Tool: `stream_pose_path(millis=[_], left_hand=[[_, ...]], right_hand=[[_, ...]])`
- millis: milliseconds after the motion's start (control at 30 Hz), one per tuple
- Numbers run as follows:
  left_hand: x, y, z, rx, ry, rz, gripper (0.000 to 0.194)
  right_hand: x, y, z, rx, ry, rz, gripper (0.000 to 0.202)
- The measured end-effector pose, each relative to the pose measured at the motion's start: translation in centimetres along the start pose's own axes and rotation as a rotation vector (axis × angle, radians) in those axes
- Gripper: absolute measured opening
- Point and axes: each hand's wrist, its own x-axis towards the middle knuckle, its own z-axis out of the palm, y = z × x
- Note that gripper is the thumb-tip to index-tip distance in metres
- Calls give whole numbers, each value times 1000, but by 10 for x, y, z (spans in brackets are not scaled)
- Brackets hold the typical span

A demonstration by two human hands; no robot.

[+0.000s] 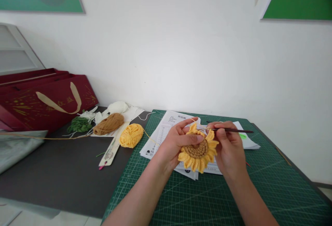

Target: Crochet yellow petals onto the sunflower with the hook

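Observation:
My left hand [174, 143] pinches a crocheted sunflower [197, 150], its thumb on the brown centre and yellow petals all around the rim. My right hand [229, 146] grips a dark-handled crochet hook [240, 130], whose tip end reaches the flower's upper edge between two petals. Yellow yarn runs near my left index finger at the top of the flower. A ball of yellow yarn [131, 135] sits to the left, with a strand leading from it toward my left hand. The hook's very tip is too small to make out.
Printed sheets [158, 139] lie on the green cutting mat [137, 191] beneath my hands. Brown yarn [109, 124], green yarn [80, 124], white yarn [117, 107] and a bookmark-like strip [110, 154] lie on the dark table. Red gift bags [52, 98] stand at the back left by the wall.

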Motion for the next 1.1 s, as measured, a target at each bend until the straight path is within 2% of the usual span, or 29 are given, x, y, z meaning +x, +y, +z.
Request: stream_pose_path(millis=[133, 533, 833, 1100], left_hand=[[-3, 7, -2, 86, -12, 21, 85], [-4, 16, -9, 207, -106, -3, 74], [-3, 15, -11, 208, -112, -40, 73], [-1, 15, -12, 228, -110, -31, 71]], right_hand=[[5, -4, -4, 18, -66, 64, 19], [10, -22, -12, 40, -187, 22, 15], [17, -29, -25, -48, -377, -107, 10], [19, -35, -28, -169, -481, -273, 9]])
